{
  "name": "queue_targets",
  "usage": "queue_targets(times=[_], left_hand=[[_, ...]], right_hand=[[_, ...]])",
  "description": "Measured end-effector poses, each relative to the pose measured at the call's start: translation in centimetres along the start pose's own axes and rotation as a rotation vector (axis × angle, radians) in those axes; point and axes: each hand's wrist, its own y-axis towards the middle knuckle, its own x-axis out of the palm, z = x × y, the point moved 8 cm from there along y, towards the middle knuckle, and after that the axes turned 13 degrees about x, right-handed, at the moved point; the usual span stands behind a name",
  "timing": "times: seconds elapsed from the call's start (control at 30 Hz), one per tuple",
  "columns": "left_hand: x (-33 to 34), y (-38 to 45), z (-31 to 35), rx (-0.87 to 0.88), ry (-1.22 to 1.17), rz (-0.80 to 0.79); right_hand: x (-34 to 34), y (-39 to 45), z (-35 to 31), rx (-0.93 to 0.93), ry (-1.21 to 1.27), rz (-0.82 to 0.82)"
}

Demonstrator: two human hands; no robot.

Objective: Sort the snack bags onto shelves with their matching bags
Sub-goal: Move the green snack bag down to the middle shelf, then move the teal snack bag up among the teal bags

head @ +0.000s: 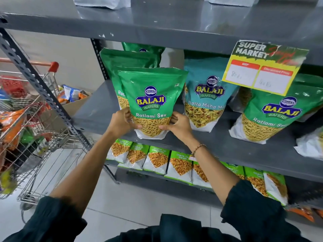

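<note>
Held bag: green Ratlami Sev bag (151, 102), upright, base on the front edge of the grey middle shelf (97, 109), just in front of more green bags of the same kind.
Left hand (122, 119): closed on the bag's lower left edge, thumb across the front, fingers hidden behind.
Right hand (178, 124): closed on the bag's lower right edge, thumb tip pressed on the clear window, other fingers curled at the side.
Right wrist: beaded bracelet (199, 148); dark sleeves pushed up both forearms.
Row behind: second Ratlami Sev bag (120, 96) touching the held one's back, two further green bags (129, 58) stacked deeper toward the wall.
Neighbour to the right: teal Khatta Mitha bag (206, 95), upright, just beside the held bag, partly overlapped by it at the top corner.
Far right of same shelf: another green Ratlami Sev pouch (272, 117), leaning, well apart from the held one.
Price tag (262, 67): yellow supermarket card hanging from the upper shelf edge, handwriting too blurred to read.
Lower shelf: row of Chana Jor Garam packets (157, 159), green and white, side by side.
Left of shelving: wire trolley (43, 137) with a red handle tip, loaded with mixed snack packets.
Beyond trolley: cardboard box (76, 103) with more packets, on the floor.
</note>
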Motion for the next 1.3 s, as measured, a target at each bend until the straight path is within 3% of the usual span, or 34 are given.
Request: queue_targets(times=[0.17,0.3,0.33,0.4,0.53,0.6,0.67,0.8,0.9,1.0,1.13,1.3], left_hand=[[0.1,-0.3,-0.3,-0.02,0.045,-0.004],[-0.9,-5.3,1.8,-0.028,-0.028,0.519],[0.0,-6.4,2.9,-0.021,-0.044,0.56],[3.3,-6.6,4.6,0.029,-0.103,0.462],[9.9,-4.1,9.6,0.279,-0.181,0.095],[12.7,-2.4,10.4,0.288,-0.257,-0.016],[14.9,-0.7,10.1,0.209,-0.378,-0.07],[18.7,2.7,8.4,-0.001,-0.368,-0.189],[19.9,4.2,8.1,-0.028,-0.369,-0.259],[19.9,4.8,8.4,0.025,-0.429,-0.238],[18.7,5.9,7.6,0.032,-0.354,-0.147],[19.0,4.7,9.0,0.101,-0.336,-0.257]], right_hand=[[0.4,0.4,0.5,0.04,0.004,-0.113],[-2.1,-0.3,2.0,0.017,-0.063,-0.069],[-3.3,-0.7,2.2,0.0,-0.083,-0.018],[-6.2,-1.6,2.5,-0.028,-0.114,0.133],[-13.1,-3.7,3.3,-0.093,-0.086,0.583],[-15.5,-4.5,4.3,-0.048,-0.049,0.733],[-16.3,-3.4,5.7,0.043,-0.065,0.679],[-15.4,-0.2,7.4,0.22,-0.077,0.358],[-14.9,1.2,7.0,0.217,0.01,0.223],[-15.4,1.6,6.6,0.148,0.017,0.229],[-16.3,0.1,6.4,0.115,0.009,0.356],[-16.3,-3.0,7.6,0.127,0.008,0.465]])
